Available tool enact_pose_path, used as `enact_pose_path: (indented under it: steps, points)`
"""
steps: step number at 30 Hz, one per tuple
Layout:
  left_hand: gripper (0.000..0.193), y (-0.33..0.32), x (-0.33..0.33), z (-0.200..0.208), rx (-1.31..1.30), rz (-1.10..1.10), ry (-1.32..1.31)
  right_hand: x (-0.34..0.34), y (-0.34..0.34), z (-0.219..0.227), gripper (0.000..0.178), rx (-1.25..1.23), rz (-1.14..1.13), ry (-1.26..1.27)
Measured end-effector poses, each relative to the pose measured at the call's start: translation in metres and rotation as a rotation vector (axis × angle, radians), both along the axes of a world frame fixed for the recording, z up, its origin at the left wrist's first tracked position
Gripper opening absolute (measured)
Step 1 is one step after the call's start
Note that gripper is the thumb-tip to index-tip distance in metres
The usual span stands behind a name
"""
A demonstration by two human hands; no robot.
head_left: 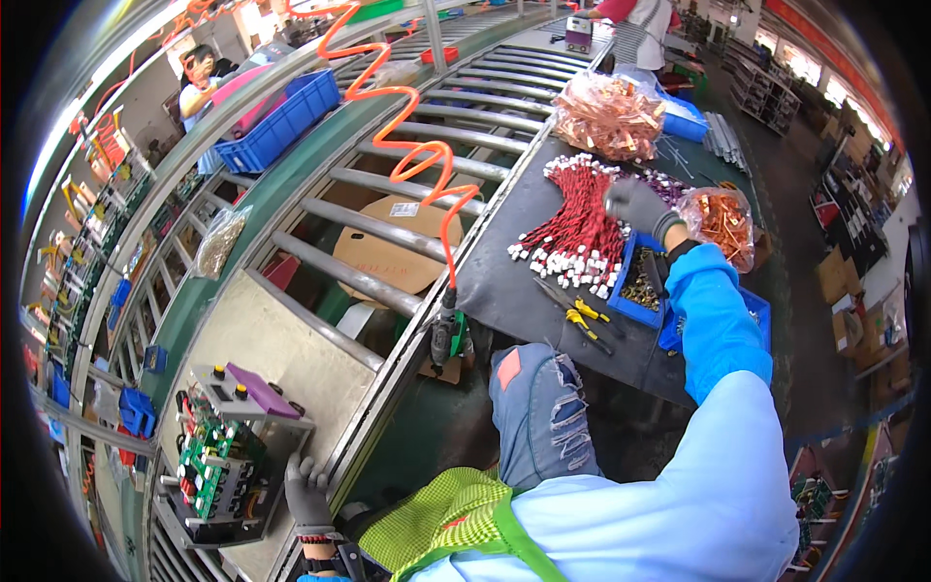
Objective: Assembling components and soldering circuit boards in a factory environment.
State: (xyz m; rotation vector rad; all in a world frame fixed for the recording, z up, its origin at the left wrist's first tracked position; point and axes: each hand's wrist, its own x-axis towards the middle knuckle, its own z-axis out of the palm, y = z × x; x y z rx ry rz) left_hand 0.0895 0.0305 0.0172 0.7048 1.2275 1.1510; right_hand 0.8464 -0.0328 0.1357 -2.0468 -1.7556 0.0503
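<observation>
My left hand (pixel 308 497), in a grey glove, rests with its fingers stretched out on the pale board, right beside an open electronic unit (pixel 218 461). That unit shows a green circuit board and a grey and purple panel with black knobs. On the right, my gloved right hand (pixel 642 206) reaches over the far end of a fanned bundle of red and black twisted cables (pixel 587 218) with white connectors. Its fingers are curled down by the cables and some purple wires (pixel 667 184); whatever lies in them is hidden.
A power screwdriver (pixel 446 335) hangs from an orange coiled hose (pixel 417 160) by the roller conveyor (pixel 364 281). Yellow-handled pliers (pixel 582 315), blue bins (pixel 635 306) of small metal parts and bags of copper-coloured parts (pixel 609 114) sit on the dark bench. Other people (pixel 197 82) stand farther off.
</observation>
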Motion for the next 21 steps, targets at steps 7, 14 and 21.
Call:
enact_pose_path:
  steps: [7,14,21]
  points:
    - [0.041,0.022,-0.006,-0.022,-0.109,0.07,0.002,0.037,0.008,0.079,0.017,0.812,-0.305,0.807]
    - [0.027,0.031,0.005,-0.025,-0.068,-0.073,0.019,0.117,0.017,0.101,0.024,0.752,-0.644,-0.466]
    - [0.022,0.021,0.01,-0.015,-0.015,-0.075,0.062,0.14,0.022,-0.069,0.016,-0.648,-0.035,-0.974]
